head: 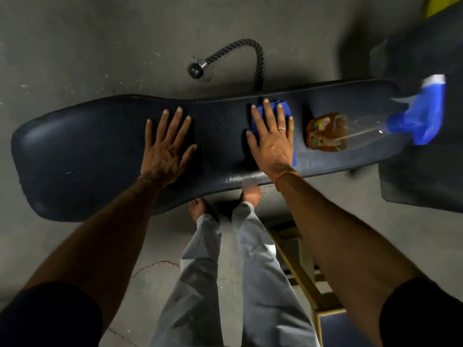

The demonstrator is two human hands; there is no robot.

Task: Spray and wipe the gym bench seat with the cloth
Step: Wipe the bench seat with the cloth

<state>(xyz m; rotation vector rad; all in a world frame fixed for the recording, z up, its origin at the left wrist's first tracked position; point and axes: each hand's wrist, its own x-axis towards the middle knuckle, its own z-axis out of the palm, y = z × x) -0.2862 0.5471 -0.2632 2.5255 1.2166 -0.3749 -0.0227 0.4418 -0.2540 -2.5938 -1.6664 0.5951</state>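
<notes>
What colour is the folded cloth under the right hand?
The folded cloth under the flat right hand is bright blue, seen in the head view.

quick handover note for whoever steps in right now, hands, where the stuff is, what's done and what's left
Left hand: flat, fingers spread, palm down on the bench pad, holding nothing, bracing.
Right hand: flat, pressing the blue cloth onto the pad near its middle.
Spray bottle: lying on its side on the pad to the right of the cloth, blue trigger head pointing right, amber liquid inside.
Done: bottle is set down and wiping is under way; whether the pad was sprayed cannot be told.
Left: wipe the rest of the pad, including the wide left end and the spot under the bottle.
</notes>
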